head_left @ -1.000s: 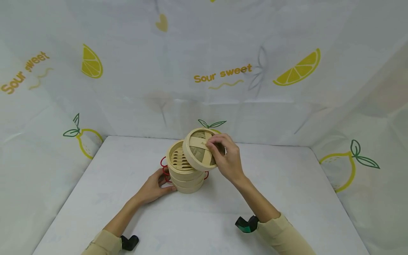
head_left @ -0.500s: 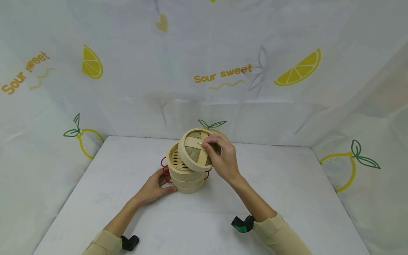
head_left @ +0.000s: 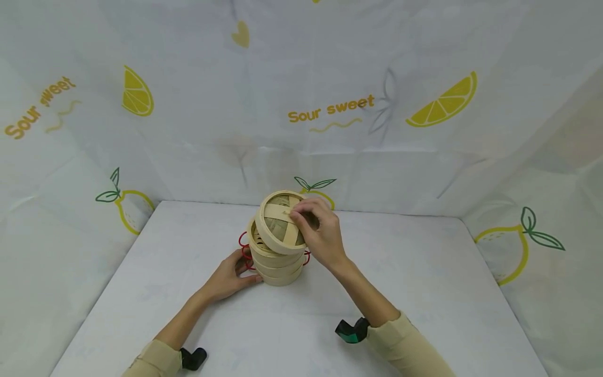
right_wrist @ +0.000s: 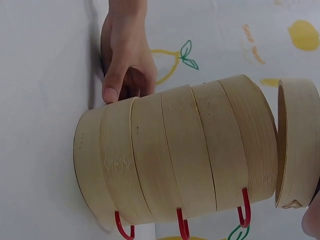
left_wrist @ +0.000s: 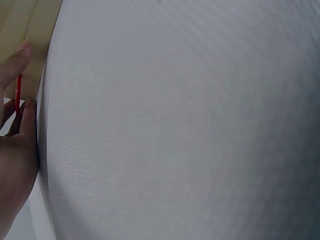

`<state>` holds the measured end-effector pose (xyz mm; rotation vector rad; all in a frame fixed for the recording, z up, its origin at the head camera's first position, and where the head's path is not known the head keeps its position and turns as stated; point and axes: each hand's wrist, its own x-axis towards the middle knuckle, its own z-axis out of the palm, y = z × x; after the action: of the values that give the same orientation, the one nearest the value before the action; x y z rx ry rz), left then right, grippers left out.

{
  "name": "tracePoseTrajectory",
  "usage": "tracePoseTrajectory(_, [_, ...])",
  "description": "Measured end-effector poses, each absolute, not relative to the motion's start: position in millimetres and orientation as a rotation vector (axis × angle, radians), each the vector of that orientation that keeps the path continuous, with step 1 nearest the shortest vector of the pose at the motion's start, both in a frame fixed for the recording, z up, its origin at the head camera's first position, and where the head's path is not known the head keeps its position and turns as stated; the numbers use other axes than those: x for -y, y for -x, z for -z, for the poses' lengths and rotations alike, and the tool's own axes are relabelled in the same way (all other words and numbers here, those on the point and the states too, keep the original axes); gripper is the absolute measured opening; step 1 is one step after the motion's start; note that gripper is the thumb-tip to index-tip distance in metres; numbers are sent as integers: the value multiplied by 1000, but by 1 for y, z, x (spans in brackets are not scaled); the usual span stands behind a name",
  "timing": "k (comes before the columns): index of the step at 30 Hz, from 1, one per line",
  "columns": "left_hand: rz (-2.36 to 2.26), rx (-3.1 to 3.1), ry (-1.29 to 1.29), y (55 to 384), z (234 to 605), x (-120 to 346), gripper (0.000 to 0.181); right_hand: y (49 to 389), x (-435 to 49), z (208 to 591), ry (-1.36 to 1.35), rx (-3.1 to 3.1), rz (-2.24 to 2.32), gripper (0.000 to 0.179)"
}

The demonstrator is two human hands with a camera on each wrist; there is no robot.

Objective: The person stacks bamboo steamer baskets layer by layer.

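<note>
A stack of bamboo steamer baskets (head_left: 279,275) stands on the table, with red loops (right_wrist: 243,210) on its sides. My left hand (head_left: 226,277) holds the stack low on its left side, thumb at the front and the other fingers round behind. Above the top basket, my right hand (head_left: 322,235) pinches the small handle of the round steamer lid (head_left: 277,228). The lid is tilted and covers most of the top basket, leaving a slatted strip visible at the left. In the right wrist view a narrow gap shows between the lid (right_wrist: 300,145) and the rim.
A white table (head_left: 424,272) lies under the stack. Behind and at both sides hangs a white cloth (head_left: 212,120) printed with lemons and lettering. Black devices (head_left: 352,331) are worn near both wrists.
My right hand has carried the lid leftward over the stack, so less of the slatted top basket shows. The left hand and the baskets have stayed in place.
</note>
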<state>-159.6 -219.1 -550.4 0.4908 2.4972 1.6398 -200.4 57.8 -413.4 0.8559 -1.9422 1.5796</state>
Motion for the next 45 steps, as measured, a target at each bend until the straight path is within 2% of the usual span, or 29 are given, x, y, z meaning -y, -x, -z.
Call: tracePoseTrajectory(45, [-1644, -2485, -485, 160, 551, 219, 77, 199, -35, 408, -865, 2174, -1303, 9])
